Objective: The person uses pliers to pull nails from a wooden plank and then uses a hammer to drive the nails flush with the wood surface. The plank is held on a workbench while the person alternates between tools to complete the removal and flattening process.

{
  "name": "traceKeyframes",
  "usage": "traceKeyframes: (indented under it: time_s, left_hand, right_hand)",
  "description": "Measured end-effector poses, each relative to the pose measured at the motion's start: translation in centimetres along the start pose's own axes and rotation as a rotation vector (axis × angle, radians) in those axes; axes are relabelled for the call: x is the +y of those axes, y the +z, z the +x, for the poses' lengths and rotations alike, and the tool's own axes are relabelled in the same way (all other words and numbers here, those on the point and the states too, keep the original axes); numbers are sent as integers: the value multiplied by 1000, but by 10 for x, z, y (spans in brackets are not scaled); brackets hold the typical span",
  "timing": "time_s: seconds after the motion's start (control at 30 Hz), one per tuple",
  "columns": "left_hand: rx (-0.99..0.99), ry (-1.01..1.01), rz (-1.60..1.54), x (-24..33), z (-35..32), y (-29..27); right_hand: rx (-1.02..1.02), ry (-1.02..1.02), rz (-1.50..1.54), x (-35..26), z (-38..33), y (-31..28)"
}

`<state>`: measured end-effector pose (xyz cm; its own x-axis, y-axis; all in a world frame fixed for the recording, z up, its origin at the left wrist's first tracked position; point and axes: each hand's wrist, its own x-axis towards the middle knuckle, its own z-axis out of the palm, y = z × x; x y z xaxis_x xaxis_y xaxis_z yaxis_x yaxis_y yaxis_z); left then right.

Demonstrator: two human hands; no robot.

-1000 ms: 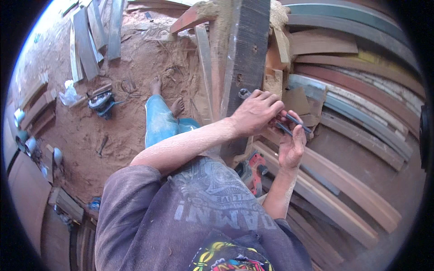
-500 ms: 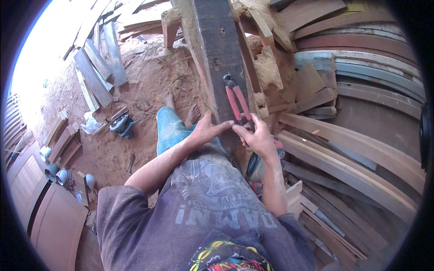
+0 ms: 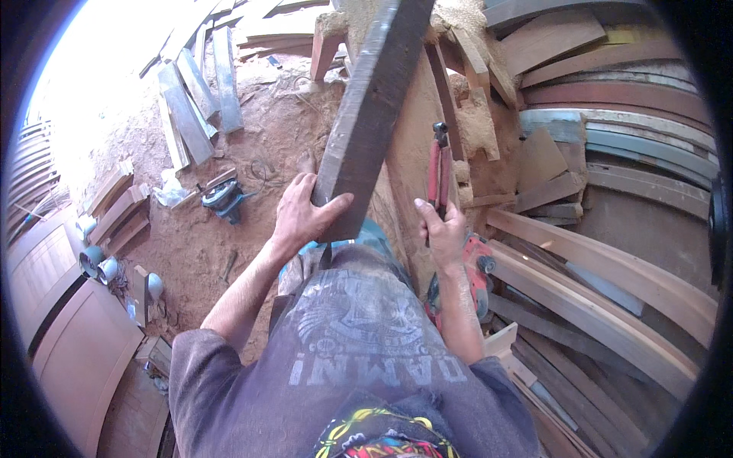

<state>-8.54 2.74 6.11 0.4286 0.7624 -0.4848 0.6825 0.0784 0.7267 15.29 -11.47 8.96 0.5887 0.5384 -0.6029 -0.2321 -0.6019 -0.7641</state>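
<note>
My left hand (image 3: 309, 214) is wrapped round the near end of a long dark wooden beam (image 3: 366, 107), its thumb across the top face. Slanting away to the far right, the beam lies over a paler, dusty board (image 3: 408, 145). In my right hand (image 3: 445, 233), to the right of the beam and apart from it, is a pair of red-handled pincers (image 3: 435, 174). Their dark jaws point away from me and the handles are close together. The beam's far end runs out of view at the top.
A red power tool (image 3: 479, 278) is beside my right forearm. Stacked timber (image 3: 595, 282) fills the right side. On the sandy ground to the left are a blue power tool (image 3: 223, 198), grey planks (image 3: 185, 111) and wooden panels (image 3: 80, 366). Sawdust-covered wood offcuts (image 3: 477, 126) stand beyond my right hand.
My left hand has moved left and taken hold of the beam's near end, which has swung left. My right hand has lifted the pincers off the beam to the right, and their handles have come together.
</note>
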Motion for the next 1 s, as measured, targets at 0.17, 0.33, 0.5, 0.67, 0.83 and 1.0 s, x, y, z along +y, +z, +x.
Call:
traceKeyframes:
  time_s: [0.17,0.33,0.5,0.67,0.83,1.0]
  left_hand:
    - [98,134,387,28,-23,14]
    - [36,352,444,18,-22,19]
    - [24,317,388,4,-1,19]
    - [-1,327,489,0,4,18]
    - [-26,311,500,6,9,9]
    - [-53,355,512,4,22,-10]
  right_hand:
    - [51,99,280,20,2,24]
    - [147,107,222,26,14,12]
    - [204,170,201,40,12,5]
    - [246,206,182,73,6,14]
    - [235,221,163,72,6,21]
    - [163,230,67,68,13,11]
